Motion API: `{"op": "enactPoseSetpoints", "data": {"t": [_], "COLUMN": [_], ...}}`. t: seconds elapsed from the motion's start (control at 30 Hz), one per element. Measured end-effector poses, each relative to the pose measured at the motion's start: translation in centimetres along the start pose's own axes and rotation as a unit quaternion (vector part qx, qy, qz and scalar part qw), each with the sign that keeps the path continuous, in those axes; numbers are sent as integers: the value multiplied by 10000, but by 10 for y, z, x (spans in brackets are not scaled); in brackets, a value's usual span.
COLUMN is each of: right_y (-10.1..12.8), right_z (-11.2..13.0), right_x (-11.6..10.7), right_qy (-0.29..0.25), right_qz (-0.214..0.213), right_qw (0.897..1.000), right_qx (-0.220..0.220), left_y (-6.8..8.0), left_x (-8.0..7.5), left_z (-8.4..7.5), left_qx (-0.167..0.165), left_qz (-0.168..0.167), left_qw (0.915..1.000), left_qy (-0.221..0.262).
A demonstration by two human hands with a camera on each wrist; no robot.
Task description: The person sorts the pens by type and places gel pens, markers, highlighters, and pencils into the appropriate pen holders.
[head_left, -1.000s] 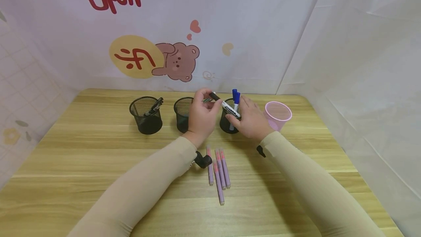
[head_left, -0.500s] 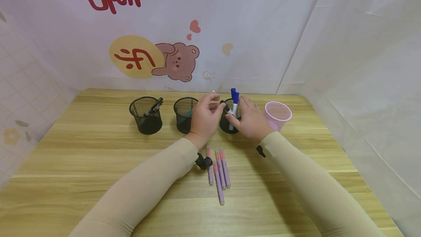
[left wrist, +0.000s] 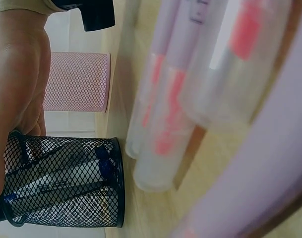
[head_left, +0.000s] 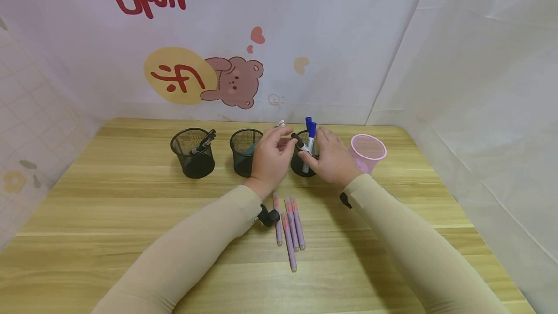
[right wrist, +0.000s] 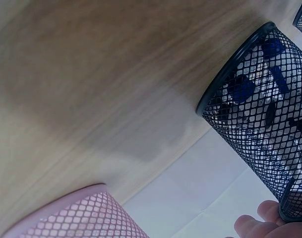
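Observation:
My left hand pinches the black-capped end of a whiteboard marker. The marker slants down into a black mesh pen holder, where two blue-capped whiteboard markers stand. My right hand holds this holder at its right side, thumb at the front rim; in the right wrist view its fingertips lie at the rim. Several lilac pens with pink marks lie on the table in front of the hands.
A pink mesh holder stands at the right. Left of my hands is a black mesh holder with something teal inside, partly hidden by my left hand. Farther left, another black holder bears black pens. A printed cloth hangs behind the table.
The black-capped marker, first held tilted above the holder, has gone down into it with my left hand shifting slightly right. Over the last half second it has hardly moved; my right hand stays put.

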State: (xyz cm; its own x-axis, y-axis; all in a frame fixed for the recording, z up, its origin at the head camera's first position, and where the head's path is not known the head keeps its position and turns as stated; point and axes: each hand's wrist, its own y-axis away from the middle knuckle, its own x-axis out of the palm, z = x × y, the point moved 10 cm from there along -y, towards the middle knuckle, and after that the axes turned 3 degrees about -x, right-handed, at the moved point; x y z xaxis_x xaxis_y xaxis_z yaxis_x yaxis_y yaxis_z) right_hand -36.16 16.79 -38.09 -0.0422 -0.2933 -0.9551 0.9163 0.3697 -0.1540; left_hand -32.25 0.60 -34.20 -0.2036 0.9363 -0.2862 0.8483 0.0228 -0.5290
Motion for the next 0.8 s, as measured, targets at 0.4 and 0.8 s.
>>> {"op": "enactPoseSetpoints", "data": {"t": [0.4,0.8], "right_y": [0,-1], "right_z": [-1,-3], "right_x": [1,1], "right_qy": [38,-1], "right_qz": [-24,-89], "right_qw": [10000,10000], "right_qx": [-35,-41], "left_y": [3,18], "left_x": [2,1], "left_z": [5,7], "left_qx": [-32,-168], "left_qz": [95,828], "left_qw": [9999,9962], "left_qy": [96,226]}}
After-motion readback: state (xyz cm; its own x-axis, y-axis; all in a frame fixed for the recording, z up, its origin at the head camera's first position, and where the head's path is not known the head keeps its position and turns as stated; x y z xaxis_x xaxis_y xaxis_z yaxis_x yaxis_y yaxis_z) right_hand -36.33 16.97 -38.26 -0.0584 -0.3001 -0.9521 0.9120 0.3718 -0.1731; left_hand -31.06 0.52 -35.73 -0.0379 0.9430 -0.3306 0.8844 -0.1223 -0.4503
